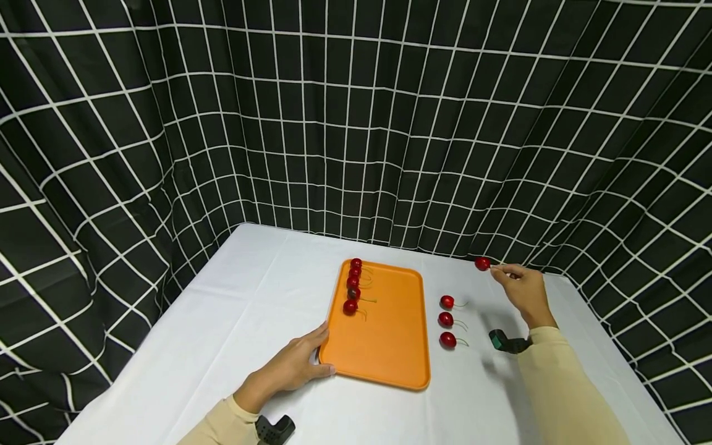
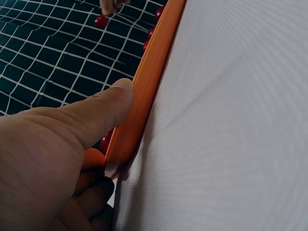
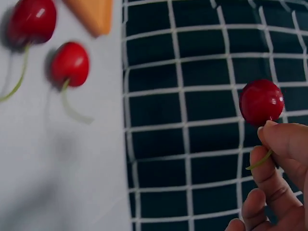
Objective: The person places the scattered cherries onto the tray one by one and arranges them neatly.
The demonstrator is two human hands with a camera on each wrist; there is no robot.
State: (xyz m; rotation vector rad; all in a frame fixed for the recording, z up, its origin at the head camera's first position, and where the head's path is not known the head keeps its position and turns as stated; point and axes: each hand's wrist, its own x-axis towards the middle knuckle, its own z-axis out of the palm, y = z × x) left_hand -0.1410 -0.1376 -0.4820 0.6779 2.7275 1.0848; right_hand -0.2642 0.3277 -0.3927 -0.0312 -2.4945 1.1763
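My right hand (image 1: 524,294) pinches a red cherry (image 3: 261,102) by its green stem between thumb and fingertips, holding it up above the far right part of the table. The orange tray (image 1: 384,337) lies flat in the middle. At its near left corner my left hand (image 1: 293,366) grips it, thumb along the front side and fingers at the left side. Inside the tray, several cherries (image 1: 350,307) form a column along the left edge, stems pointing right. Three more cherries (image 1: 446,319) lie in a column on the table right of the tray.
A white cloth (image 1: 222,321) covers the table. Black curtains with a white grid (image 1: 356,123) hang behind it and along both sides, close to the table's edges. A dark wrist device (image 1: 507,342) sits at the right sleeve, another (image 1: 275,430) at the left.
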